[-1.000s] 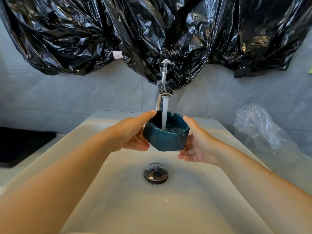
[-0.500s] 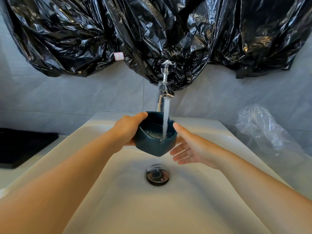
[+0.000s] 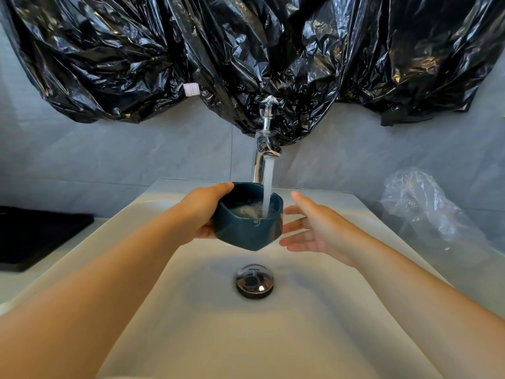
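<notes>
Over sink (image 3: 273, 337) and drain (image 3: 254, 281), my left grip (image 3: 202, 214) curls round the bowl (image 3: 246, 231), thumb on its rim. Right grip (image 3: 319, 231) is spread just beside it; I can't tell if it touches. Bowl fills under the tap (image 3: 266, 143). I judge it glazed, wet, slippery and getting heavier, so I'd clamp both side walls.
</notes>
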The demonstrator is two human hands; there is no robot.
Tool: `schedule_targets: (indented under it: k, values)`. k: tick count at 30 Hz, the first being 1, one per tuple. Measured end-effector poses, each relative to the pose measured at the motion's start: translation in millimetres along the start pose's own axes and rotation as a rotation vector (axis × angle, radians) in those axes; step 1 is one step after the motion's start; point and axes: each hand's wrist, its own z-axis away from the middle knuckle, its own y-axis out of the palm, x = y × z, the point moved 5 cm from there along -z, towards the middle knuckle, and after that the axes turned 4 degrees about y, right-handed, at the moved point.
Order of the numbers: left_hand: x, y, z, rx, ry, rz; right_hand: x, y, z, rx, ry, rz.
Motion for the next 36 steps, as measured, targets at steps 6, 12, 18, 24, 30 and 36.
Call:
schedule_targets:
  k: [6,12,18,24,30,36]
  values:
    - [5.9,19.8,4.8,0.150,-0.018,-0.169,-0.2,-6.7,-4.5,-0.080,-0.007,0.072]
    - [2.3,12.3,3.6,0.110,0.011,-0.157,-3.5,-10.2,-7.9,-0.103,0.001,0.052]
    - [0.1,15.5,0.4,0.117,0.058,-0.187,-3.8,-12.1,-10.9,-0.126,-0.014,0.030]
    - [-5.1,11.6,-5.6,0.041,0.167,-0.366,10.9,-25.6,-6.9,-0.243,-0.156,-0.028]
    - [-23.5,2.8,-3.0,-0.149,0.444,-0.703,45.4,-35.1,18.6,-0.475,-0.564,0.228]
    - [-48.8,-15.6,11.1,-0.421,0.659,-0.978,100.6,-27.2,32.1,-0.578,-0.793,0.431]
